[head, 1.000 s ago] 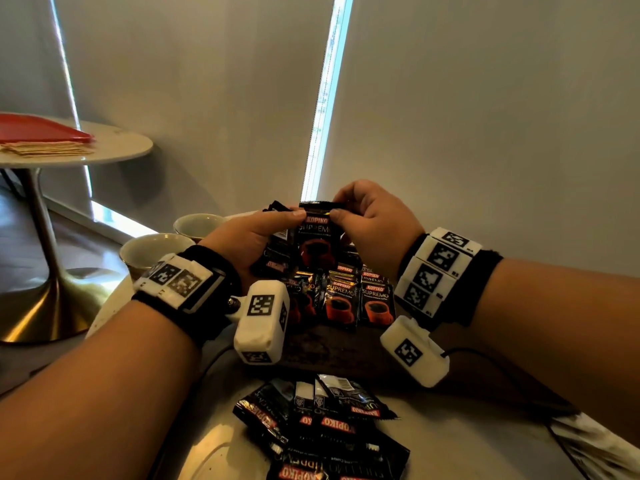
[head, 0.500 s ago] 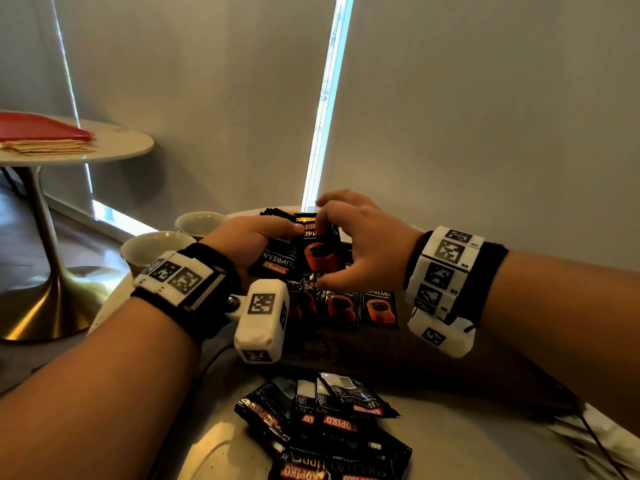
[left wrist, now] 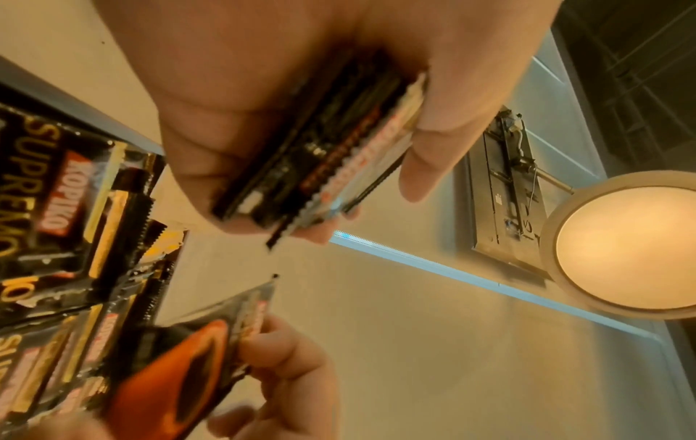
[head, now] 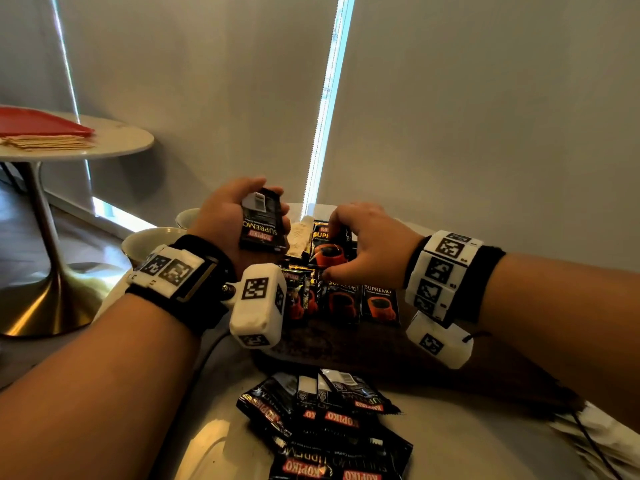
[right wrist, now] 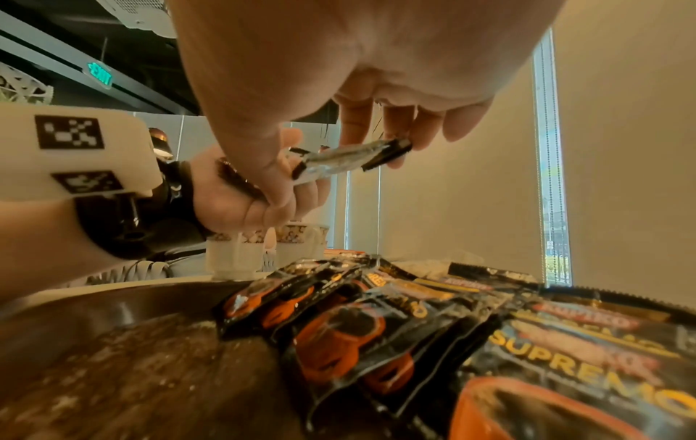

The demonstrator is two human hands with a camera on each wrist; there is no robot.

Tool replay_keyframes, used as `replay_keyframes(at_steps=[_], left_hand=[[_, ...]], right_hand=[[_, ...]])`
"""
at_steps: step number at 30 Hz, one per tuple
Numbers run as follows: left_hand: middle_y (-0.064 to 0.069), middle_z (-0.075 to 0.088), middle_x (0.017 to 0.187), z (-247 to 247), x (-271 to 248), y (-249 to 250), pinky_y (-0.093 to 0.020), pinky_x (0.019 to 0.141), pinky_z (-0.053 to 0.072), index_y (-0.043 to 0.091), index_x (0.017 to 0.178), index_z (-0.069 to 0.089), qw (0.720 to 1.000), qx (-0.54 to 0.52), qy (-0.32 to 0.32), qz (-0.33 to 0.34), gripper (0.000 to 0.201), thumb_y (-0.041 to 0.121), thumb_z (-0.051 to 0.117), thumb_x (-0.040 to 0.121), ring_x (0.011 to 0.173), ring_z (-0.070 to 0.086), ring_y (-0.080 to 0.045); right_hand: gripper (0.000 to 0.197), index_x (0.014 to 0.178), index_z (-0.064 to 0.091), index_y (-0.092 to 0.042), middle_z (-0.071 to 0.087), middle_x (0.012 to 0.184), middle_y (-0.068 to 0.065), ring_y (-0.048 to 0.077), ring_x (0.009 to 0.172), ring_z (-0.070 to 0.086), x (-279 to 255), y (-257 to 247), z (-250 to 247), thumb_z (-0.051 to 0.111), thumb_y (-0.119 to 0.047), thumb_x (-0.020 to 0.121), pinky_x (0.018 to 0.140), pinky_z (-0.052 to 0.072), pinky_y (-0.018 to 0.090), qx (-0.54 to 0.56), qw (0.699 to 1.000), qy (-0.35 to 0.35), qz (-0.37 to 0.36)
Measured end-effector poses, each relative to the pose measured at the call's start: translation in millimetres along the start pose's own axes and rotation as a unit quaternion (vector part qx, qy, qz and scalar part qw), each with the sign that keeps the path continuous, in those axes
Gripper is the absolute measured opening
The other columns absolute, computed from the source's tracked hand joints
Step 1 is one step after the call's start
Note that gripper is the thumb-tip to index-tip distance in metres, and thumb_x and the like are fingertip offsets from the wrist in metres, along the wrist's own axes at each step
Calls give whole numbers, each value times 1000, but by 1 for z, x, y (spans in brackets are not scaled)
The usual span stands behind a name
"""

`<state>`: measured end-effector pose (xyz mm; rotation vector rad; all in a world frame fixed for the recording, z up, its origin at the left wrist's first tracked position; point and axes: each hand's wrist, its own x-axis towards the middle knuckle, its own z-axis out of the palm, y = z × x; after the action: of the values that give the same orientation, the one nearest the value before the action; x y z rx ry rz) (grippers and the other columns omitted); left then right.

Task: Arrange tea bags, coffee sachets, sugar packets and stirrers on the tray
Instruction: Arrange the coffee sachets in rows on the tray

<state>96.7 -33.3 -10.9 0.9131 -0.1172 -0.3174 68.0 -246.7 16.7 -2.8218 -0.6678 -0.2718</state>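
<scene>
Grey blinds (head: 485,116) closed off the room behind my table (head: 467,445), with a bright slit of window between them. At the far left stood a small round side table (head: 114,140) carrying a red folder (head: 38,124) on a stack of papers. Two pale cups (head: 149,240) sat at the table's left edge. My left hand (head: 225,220) was raised above the tray's far left corner, thumb and fingers curled round a stack of coffee sachets (head: 263,225) held upright, barcode side toward me. To its right, my right hand (head: 367,244) pinched a single sachet (head: 329,249) between thumb and fingertips, lifted just above the tray's far edge. Below both hands, a row of sachets (head: 346,301) lay face up and overlapping across the dark wooden tray (head: 346,348). At the table's near edge a loose pile of sachets (head: 329,427) waited, and white paper packets (head: 606,441) showed at the near right corner.
</scene>
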Motion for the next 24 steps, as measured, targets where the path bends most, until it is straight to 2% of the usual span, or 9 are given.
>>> replay_keyframes(at_steps=[3, 6, 10, 14, 18, 24], left_hand=[[-3, 61, 83, -1, 0, 2, -27, 62, 51, 16, 99, 61, 999, -46, -8, 10, 25, 38, 50, 95, 66, 59, -16], [-3, 60, 84, -1, 0, 1, -27, 60, 52, 16, 97, 62, 998, -55, -8, 15, 26, 38, 50, 94, 67, 58, -16], [-3, 60, 84, 0, 0, 2, -27, 63, 50, 16, 96, 63, 998, -57, -5, 18, 27, 39, 50, 95, 67, 58, -16], [-3, 61, 84, 0, -1, 2, -27, 65, 49, 17, 97, 63, 998, -54, -4, 19, 26, 40, 50, 95, 67, 59, -15], [-3, 61, 84, 0, -1, 3, -27, 63, 51, 17, 96, 63, 998, -55, 4, 19, 27, 41, 50, 95, 66, 59, -16], [-8, 62, 82, 3, -4, 3, -28, 64, 50, 12, 98, 63, 998, -67, 13, 12, 33, 41, 48, 92, 65, 59, -20]], right_hand=[[48, 105, 52, -27, 50, 105, -10, 11, 98, 48, 1, -5, 7, 81, -46, 71, 76, 43, 21, -9, 998, -62, -1], [52, 108, 50, -29, 50, 112, -6, 13, 102, 46, 3, -10, 16, 81, -48, 71, 88, 48, 30, -46, 993, -110, 4], [56, 115, 52, -29, 48, 119, -5, 13, 107, 46, 3, -14, 22, 81, -49, 71, 92, 50, 33, -70, 987, -148, 12], [63, 121, 52, -29, 45, 125, -7, 13, 111, 45, 5, -19, 26, 82, -51, 70, 94, 52, 36, -89, 982, -168, 7], [64, 121, 53, -30, 43, 128, -7, 14, 116, 44, 7, -22, 31, 82, -53, 69, 95, 53, 39, -106, 977, -184, 13], [70, 129, 50, -31, 42, 128, -6, 15, 119, 43, 7, -22, 37, 80, -57, 70, 96, 51, 39, -117, 975, -190, 15]])
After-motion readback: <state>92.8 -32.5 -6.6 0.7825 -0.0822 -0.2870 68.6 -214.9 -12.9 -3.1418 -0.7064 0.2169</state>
